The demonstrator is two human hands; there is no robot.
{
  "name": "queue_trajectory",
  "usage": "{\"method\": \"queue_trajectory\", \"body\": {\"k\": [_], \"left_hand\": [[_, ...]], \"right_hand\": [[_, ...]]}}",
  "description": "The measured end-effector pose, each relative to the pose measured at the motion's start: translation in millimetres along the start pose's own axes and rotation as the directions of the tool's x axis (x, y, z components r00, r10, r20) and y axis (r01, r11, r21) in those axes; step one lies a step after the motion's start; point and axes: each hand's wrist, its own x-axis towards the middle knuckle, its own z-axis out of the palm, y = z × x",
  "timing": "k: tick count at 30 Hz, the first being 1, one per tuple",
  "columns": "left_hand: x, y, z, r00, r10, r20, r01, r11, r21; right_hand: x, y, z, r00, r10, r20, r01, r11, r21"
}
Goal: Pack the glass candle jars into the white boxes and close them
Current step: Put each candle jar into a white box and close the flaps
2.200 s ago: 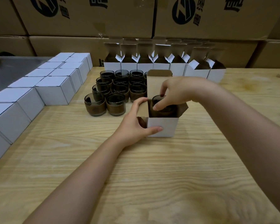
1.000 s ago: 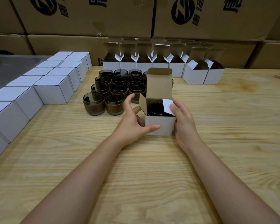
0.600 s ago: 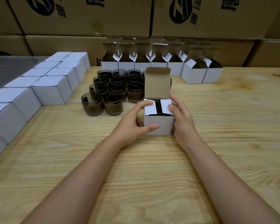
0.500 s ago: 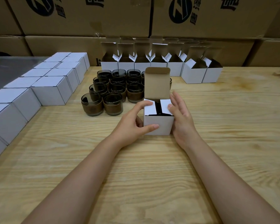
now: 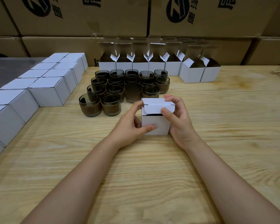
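Swung lid down over white box, gripping it with left hand, pinching tuck flap (untucked) with right hand; risks creasing flap if shoved crooked.

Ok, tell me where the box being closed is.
Head view, centre of the table: the box sits between the left hand and right hand, just in front of the jars.
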Motion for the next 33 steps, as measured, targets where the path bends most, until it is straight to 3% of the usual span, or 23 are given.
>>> {"method": "queue_trajectory", "body": {"k": [20,27,33], "left_hand": [[-0.3,-10.3,3.6,0.998,0.054,-0.029,-0.052,0.996,0.065],[-5.5,0.4,3.4,0.984,0.177,-0.033,-0.167,0.964,0.209],[-8.9,11.7,4.9,0.913,0.380,-0.147,-0.297,0.868,0.399]], "right_hand": [[-0.6,-0.7,-1.2,0.999,-0.026,0.022,0.030,0.986,-0.166],[3.0,-3.0,-2.2,0.998,0.042,-0.042,-0.045,0.995,-0.085],[4.0,-1.3,-4.1,0.999,0.046,-0.028,-0.049,0.991,-0.122]]}}
